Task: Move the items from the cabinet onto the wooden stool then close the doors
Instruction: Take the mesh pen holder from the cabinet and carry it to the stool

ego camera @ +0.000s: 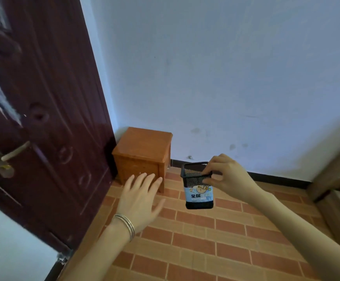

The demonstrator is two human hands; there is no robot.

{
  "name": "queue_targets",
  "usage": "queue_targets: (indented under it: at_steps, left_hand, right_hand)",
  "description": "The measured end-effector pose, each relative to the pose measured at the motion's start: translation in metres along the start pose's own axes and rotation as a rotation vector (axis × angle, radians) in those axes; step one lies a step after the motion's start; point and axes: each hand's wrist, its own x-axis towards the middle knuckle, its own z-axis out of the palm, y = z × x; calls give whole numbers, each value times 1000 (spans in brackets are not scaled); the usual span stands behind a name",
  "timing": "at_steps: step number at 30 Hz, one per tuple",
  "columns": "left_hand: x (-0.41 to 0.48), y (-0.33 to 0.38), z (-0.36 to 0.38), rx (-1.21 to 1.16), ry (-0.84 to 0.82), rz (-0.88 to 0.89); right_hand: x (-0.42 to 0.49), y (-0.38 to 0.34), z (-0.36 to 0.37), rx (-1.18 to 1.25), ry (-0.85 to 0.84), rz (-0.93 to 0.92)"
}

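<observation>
A small wooden stool (142, 147) stands in the corner against the wall, its top bare. My right hand (226, 175) pinches the rim of a black mesh pen holder (198, 185) with a blue label, held in the air to the right of the stool. My left hand (140, 197) is flat with fingers spread, in front of the stool's near side, holding nothing. A wooden cabinet edge (335, 169) shows blurred at the far right; its inside is hidden.
A dark red room door (43, 118) with a metal lever handle (6, 159) stands open on the left, next to the stool. The floor (205, 240) is brick-patterned tile. A pale wall runs behind, with a dark skirting.
</observation>
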Motion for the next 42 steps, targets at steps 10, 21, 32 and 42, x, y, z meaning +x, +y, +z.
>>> queue_targets:
  at_steps: [10,21,32,42]
  left_hand:
    - [94,-152,13,24,12,-32]
    - [192,-245,72,-7,-62,-93]
    - [372,-295,124,-60,-144,-86]
    - [496,-365,204,-83,-309,3]
  right_hand:
    - [162,-5,52,-9,59,5]
    - [299,59,115,-12,-63,-22]
    - [465,172,150,33,-78,41]
    - [571,254,225,144,-159,281]
